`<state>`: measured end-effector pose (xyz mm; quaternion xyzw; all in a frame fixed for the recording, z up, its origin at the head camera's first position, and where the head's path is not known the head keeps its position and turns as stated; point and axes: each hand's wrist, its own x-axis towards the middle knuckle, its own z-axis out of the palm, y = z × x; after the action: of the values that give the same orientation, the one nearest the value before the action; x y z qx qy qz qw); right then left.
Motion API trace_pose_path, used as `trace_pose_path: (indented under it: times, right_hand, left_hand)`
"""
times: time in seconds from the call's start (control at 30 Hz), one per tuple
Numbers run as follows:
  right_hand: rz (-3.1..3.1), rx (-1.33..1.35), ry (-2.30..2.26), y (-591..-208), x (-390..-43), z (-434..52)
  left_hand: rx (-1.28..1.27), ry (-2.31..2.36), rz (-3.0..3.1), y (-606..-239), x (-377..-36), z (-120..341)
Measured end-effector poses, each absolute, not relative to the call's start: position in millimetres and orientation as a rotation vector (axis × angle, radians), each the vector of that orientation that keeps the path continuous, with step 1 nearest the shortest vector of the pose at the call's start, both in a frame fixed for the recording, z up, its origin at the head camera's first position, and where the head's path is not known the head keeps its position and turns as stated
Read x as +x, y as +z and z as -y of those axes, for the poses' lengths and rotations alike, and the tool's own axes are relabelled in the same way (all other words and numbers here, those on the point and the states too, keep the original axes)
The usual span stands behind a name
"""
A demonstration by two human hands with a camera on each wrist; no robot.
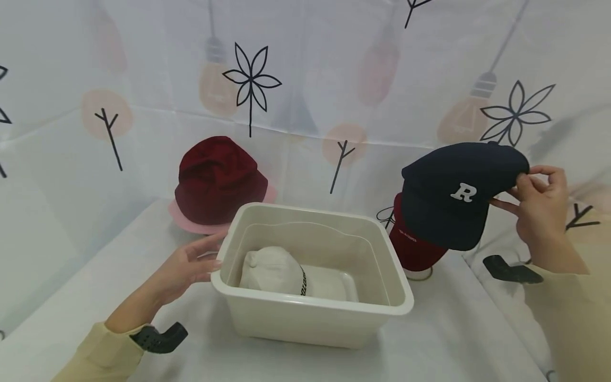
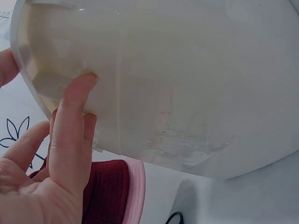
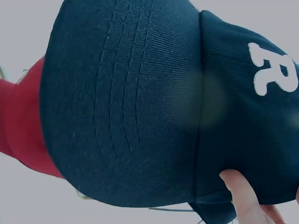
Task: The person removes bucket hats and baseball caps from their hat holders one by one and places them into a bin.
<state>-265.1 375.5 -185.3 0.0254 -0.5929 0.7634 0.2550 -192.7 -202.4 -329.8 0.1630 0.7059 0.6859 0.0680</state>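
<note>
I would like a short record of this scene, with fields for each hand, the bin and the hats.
left hand: open, fingers touch the outer wall of the bin
right hand: pinches the navy cap, lifted
bin: cream plastic, holds a white cap
red cap: below the navy cap
dark red bucket hat: behind the bin, left
</note>
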Motion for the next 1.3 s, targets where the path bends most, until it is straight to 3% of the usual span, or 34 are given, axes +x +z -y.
trace_pose_path:
  times: [0.83,1.3]
  right_hand:
    - [1.599,0.445,2.196,-174,-244,-321]
    - [1.775,0.528,2.116,-177,-240,-284]
  left_hand:
    - [0.483,2.073,-2.115,-331,-193,204]
    - [0.475,2.054,-2.132,-330,-193,204]
